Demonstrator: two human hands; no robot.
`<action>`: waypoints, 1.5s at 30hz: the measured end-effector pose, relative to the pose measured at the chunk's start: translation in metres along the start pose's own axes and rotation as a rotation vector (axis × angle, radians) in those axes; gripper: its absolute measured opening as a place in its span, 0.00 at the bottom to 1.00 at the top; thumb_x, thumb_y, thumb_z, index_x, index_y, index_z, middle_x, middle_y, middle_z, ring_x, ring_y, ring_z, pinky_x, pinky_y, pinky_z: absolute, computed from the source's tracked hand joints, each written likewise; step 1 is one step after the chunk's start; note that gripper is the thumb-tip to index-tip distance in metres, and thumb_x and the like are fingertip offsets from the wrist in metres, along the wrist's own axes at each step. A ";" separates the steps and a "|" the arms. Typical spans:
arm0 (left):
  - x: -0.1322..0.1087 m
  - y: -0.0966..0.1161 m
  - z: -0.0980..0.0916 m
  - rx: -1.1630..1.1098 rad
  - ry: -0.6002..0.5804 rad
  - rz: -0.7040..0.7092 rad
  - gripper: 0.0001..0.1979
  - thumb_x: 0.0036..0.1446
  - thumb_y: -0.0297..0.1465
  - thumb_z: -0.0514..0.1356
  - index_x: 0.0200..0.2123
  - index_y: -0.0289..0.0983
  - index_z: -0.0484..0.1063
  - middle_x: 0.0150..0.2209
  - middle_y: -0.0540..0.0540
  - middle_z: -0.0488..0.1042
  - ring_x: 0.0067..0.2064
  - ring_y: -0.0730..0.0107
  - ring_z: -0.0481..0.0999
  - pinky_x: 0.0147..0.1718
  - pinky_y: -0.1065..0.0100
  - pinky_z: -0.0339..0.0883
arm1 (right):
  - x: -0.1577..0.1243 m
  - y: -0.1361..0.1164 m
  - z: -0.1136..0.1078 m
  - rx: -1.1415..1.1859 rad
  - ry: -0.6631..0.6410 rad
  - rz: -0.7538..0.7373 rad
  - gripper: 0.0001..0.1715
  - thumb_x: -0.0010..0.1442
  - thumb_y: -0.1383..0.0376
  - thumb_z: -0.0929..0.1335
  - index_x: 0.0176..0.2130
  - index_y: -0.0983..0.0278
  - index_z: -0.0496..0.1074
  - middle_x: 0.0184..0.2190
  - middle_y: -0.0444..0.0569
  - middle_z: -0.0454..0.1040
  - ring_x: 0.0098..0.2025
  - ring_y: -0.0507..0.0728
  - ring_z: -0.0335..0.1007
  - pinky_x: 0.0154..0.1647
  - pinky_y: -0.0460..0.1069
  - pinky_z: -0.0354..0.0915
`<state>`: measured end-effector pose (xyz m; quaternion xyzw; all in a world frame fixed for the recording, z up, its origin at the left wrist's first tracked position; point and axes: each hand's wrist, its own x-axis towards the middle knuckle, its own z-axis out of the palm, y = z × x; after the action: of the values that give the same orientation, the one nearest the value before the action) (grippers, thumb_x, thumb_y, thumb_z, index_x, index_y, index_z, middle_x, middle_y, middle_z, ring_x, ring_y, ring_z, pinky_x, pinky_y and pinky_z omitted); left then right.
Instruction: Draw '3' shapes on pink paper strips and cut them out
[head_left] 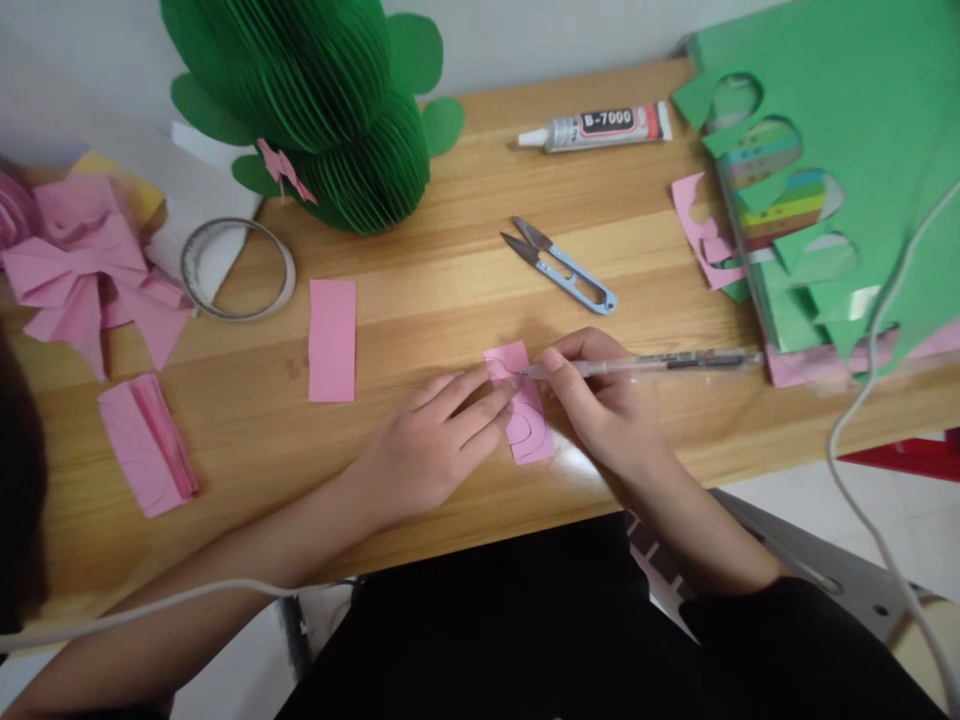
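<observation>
A small pink paper strip [531, 432] with curved pen lines lies on the wooden table, below my chest. My left hand [439, 440] rests flat, its outstretched fingers pressing the strip's left edge. Between the thumb and fingers of my right hand [607, 395] is a pen [675, 362] with a clear barrel. Its tip touches the upper part of the strip, where a line is drawn. A plain pink paper rectangle [332, 340] lies to the left of my left hand. Thread snips [566, 268] with blue handles lie beyond my hands, blades pointing away to the left.
A glue tube [607, 127] lies near the wall. A green honeycomb paper shape [360, 150] stands at the back left. Leftward are a tape roll [238, 270], pink paper bows [82, 260] and a folded pink stack [148, 445]. Green paper [847, 60] and a white cable [855, 400] occupy the right.
</observation>
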<state>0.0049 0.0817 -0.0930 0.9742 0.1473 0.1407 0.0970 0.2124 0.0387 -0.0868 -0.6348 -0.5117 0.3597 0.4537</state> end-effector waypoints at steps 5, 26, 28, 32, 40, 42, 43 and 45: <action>0.000 0.000 0.001 0.013 0.009 -0.005 0.19 0.68 0.20 0.46 0.54 0.30 0.72 0.58 0.40 0.74 0.62 0.53 0.69 0.54 0.56 0.66 | 0.000 0.000 0.001 -0.026 -0.012 -0.025 0.10 0.64 0.62 0.68 0.31 0.62 0.71 0.23 0.40 0.71 0.23 0.48 0.67 0.22 0.44 0.61; 0.002 0.001 0.000 0.034 0.036 -0.008 0.19 0.69 0.20 0.45 0.52 0.31 0.73 0.56 0.43 0.75 0.60 0.54 0.71 0.53 0.57 0.67 | -0.004 0.002 -0.003 -0.093 -0.009 -0.076 0.10 0.65 0.62 0.67 0.31 0.62 0.70 0.22 0.38 0.70 0.22 0.46 0.64 0.23 0.44 0.59; 0.002 0.001 0.000 0.032 0.039 -0.005 0.18 0.69 0.20 0.46 0.52 0.30 0.73 0.56 0.43 0.75 0.59 0.54 0.71 0.53 0.58 0.67 | -0.003 0.001 -0.002 -0.084 -0.019 -0.080 0.10 0.65 0.62 0.67 0.31 0.62 0.71 0.23 0.39 0.71 0.22 0.46 0.64 0.22 0.43 0.59; 0.001 0.000 0.000 0.027 0.031 -0.004 0.18 0.69 0.21 0.45 0.53 0.30 0.72 0.57 0.42 0.75 0.60 0.54 0.70 0.55 0.57 0.66 | -0.002 -0.002 -0.001 -0.104 -0.029 -0.101 0.10 0.65 0.62 0.68 0.32 0.63 0.72 0.23 0.39 0.73 0.22 0.46 0.65 0.21 0.43 0.59; 0.000 0.001 0.002 0.031 0.030 -0.007 0.19 0.69 0.20 0.45 0.54 0.30 0.72 0.57 0.42 0.75 0.61 0.54 0.69 0.56 0.57 0.66 | -0.001 -0.002 0.000 -0.108 -0.041 -0.109 0.07 0.64 0.63 0.69 0.34 0.63 0.74 0.27 0.41 0.77 0.26 0.46 0.69 0.25 0.43 0.63; 0.001 0.001 0.002 0.033 0.032 -0.002 0.19 0.69 0.20 0.45 0.54 0.29 0.72 0.57 0.42 0.75 0.61 0.54 0.69 0.56 0.57 0.66 | -0.001 -0.003 0.000 -0.109 -0.038 -0.109 0.07 0.64 0.63 0.69 0.34 0.63 0.74 0.26 0.41 0.76 0.25 0.46 0.69 0.25 0.42 0.62; 0.001 0.001 0.002 0.034 0.035 -0.003 0.19 0.69 0.21 0.45 0.53 0.29 0.72 0.57 0.42 0.75 0.61 0.54 0.69 0.56 0.57 0.66 | -0.001 -0.003 0.000 -0.110 -0.033 -0.110 0.07 0.64 0.63 0.69 0.33 0.63 0.74 0.25 0.40 0.76 0.24 0.46 0.68 0.24 0.42 0.62; 0.001 0.001 0.001 0.035 0.041 -0.006 0.19 0.69 0.21 0.45 0.53 0.30 0.72 0.56 0.43 0.75 0.61 0.54 0.70 0.56 0.58 0.66 | -0.001 -0.003 -0.001 -0.114 -0.017 -0.111 0.08 0.64 0.63 0.69 0.32 0.62 0.73 0.23 0.39 0.74 0.23 0.46 0.67 0.22 0.42 0.60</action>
<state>0.0068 0.0814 -0.0938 0.9722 0.1547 0.1578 0.0774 0.2120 0.0373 -0.0840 -0.6274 -0.5694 0.3096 0.4316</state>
